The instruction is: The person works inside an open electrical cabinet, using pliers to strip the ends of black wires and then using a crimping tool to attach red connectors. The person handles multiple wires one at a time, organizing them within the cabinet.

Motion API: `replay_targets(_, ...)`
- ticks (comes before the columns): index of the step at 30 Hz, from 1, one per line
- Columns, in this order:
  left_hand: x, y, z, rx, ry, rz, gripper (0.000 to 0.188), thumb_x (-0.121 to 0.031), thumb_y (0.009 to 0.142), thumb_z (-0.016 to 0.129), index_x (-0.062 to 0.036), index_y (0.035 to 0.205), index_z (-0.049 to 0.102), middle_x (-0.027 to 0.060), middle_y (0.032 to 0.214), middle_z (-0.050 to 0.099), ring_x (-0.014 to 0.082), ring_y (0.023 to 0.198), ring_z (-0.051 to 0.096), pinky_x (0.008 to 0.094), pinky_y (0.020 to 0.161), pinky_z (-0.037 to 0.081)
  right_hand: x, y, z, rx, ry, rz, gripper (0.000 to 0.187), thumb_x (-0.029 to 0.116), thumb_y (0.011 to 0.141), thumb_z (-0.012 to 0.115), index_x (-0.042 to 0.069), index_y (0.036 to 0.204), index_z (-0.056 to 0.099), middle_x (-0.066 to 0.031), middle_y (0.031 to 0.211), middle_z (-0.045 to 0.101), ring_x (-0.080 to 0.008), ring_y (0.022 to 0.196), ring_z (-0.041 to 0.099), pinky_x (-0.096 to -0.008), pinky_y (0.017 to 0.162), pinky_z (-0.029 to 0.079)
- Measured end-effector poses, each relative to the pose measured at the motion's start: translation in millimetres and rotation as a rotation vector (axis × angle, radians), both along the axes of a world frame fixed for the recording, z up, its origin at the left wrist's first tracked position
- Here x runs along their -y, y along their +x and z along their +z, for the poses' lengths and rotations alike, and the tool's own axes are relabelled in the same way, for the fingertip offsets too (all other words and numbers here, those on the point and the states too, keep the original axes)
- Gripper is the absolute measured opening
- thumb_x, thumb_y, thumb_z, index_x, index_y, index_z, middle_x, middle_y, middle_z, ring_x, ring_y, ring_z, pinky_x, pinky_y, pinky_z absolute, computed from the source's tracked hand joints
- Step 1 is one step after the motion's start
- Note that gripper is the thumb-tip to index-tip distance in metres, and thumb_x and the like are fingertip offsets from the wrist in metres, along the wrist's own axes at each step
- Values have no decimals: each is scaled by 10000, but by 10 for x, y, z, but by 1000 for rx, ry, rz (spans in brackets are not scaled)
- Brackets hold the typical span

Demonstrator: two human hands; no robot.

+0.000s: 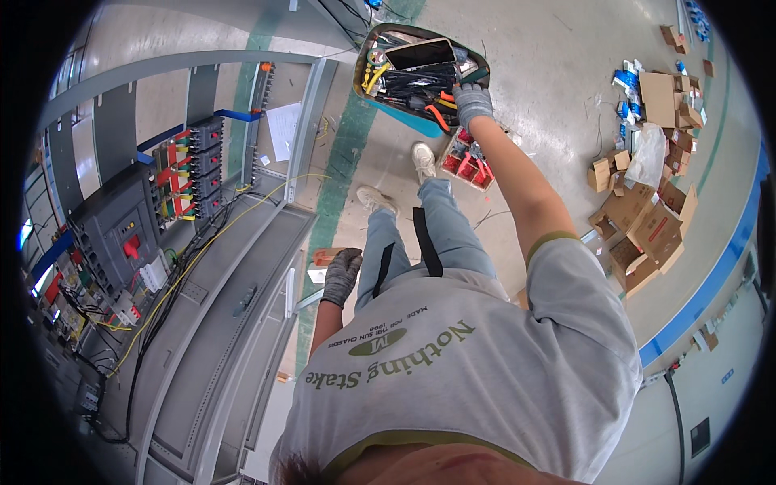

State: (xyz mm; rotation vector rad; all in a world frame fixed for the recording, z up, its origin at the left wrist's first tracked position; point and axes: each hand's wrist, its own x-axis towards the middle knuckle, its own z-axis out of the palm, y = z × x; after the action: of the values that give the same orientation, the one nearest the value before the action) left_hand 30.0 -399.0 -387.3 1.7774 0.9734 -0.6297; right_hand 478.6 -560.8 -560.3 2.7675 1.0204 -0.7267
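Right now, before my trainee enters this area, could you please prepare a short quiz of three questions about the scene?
1. At the open tool bag, which gloved hand do you see?
2. True or false: cardboard boxes lie to the person's right.
3. The handle on the large dark circuit breaker is: A green, B red, C blue.

Key:
1. The right hand; the left hand is apart from it.
2. True.
3. B.
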Motion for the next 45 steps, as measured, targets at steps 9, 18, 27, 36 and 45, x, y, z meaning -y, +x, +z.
replay_targets(9, 91, -51, 17, -44, -36, 59, 219, -164, 899, 586, -14, 1056, 615, 138, 965, 657, 222, 898, 642, 316, 817, 498, -47, 341, 54, 106, 49, 128, 289, 153, 848, 528, 148, 1124, 612, -122, 1166, 601, -278, 1118, 559, -443, 928, 439)
replay_targets(18, 115, -139, -151, -5, -45, 11, 219, -150, 899, 590, -9, 1065, 612, 129, 987, 666, 198, 909, 641, 302, 824, 494, 587, -25, 116, 33, 733, -479, 197, 100, 812, 560, 100, 994, 635, -150, 998, 619, -336, 985, 580, -391, 864, 469)
replay_targets(27, 16, -468, -615, 120, -115, 39, 190, -143, 894, 595, -23, 1037, 630, 107, 936, 663, 186, 834, 615, 306, 774, 486, 2602, -2006, -655, -365, 243, -722, 232, 221, 855, 589, 22, 947, 664, -185, 855, 685, -263, 773, 665, -370, 719, 508)
replay_targets(36, 97, -818, -889, 116, -129, -123, 172, -112, 888, 601, -27, 1035, 625, 90, 926, 661, 148, 817, 607, 281, 761, 485, 2380, -3537, -235, -767, 412, -1092, 199, 186, 853, 568, 40, 953, 658, -129, 785, 673, -235, 665, 627, -358, 674, 502)
replay_targets(45, 564, -1177, -1330, 109, -64, -224, 185, -120, 879, 601, -26, 1038, 619, 133, 933, 651, 233, 850, 643, 315, 775, 503, 2529, -3911, -708, -761, 414, -1125, 214, 184, 851, 583, 40, 992, 656, -163, 889, 677, -262, 821, 640, -372, 770, 487)
